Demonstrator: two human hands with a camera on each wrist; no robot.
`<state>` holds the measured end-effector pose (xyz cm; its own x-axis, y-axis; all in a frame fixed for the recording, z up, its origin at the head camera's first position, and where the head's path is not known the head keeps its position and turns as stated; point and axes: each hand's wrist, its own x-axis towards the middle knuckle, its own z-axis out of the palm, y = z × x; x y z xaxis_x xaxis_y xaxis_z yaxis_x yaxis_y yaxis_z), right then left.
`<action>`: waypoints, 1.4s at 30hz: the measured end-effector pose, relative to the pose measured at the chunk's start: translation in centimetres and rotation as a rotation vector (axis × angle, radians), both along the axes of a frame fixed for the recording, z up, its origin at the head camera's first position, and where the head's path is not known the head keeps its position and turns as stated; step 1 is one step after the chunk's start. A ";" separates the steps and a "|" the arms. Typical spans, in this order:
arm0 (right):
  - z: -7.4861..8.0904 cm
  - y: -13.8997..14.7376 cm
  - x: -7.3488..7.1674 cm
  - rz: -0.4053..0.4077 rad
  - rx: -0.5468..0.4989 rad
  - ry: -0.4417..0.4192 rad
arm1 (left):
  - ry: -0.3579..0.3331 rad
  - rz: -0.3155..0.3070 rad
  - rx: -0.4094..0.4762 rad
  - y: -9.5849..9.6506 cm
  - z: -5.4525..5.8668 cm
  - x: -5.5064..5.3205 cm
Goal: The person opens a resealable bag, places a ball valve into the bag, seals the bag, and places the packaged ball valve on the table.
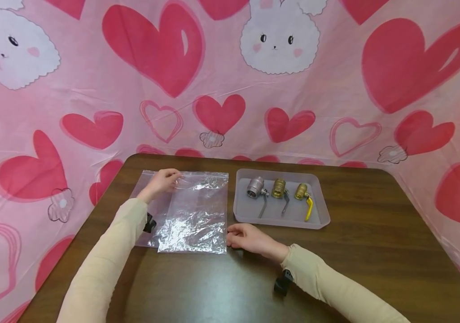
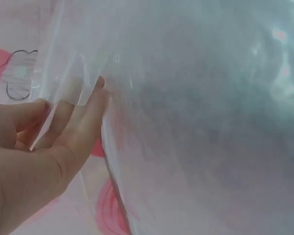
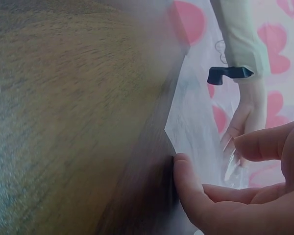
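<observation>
On the table's [image 1: 367,220] ten o'clock side, your left hand [image 1: 162,183] pinches the clear zip bag [image 1: 197,202] at its eleven o'clock; your right hand [image 1: 251,239], fingers unclenched, touches its four o'clock edge, likely steadying it.

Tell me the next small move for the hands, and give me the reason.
Probably bring the thumb of the right hand in to pinch the clear plastic bag by its right edge. A fingertip is already at that edge, but the thumb stands apart from it. The left hand is at the bag's far side, so a pinch here should help control the creased film.
</observation>
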<state>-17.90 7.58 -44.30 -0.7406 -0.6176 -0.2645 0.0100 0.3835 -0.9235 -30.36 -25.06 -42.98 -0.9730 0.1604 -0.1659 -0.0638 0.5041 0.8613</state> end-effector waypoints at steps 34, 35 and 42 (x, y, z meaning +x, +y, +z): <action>-0.6 0.7 0.5 -0.038 -0.089 0.114 | -0.193 -0.193 0.565 -0.5 0.5 0.8; -0.6 0.9 0.6 -0.038 -0.094 0.109 | -0.187 -0.194 0.563 -0.3 0.4 0.9; -0.5 2.6 1.4 -0.029 -0.074 0.078 | -0.152 -0.204 0.590 1.2 0.3 1.3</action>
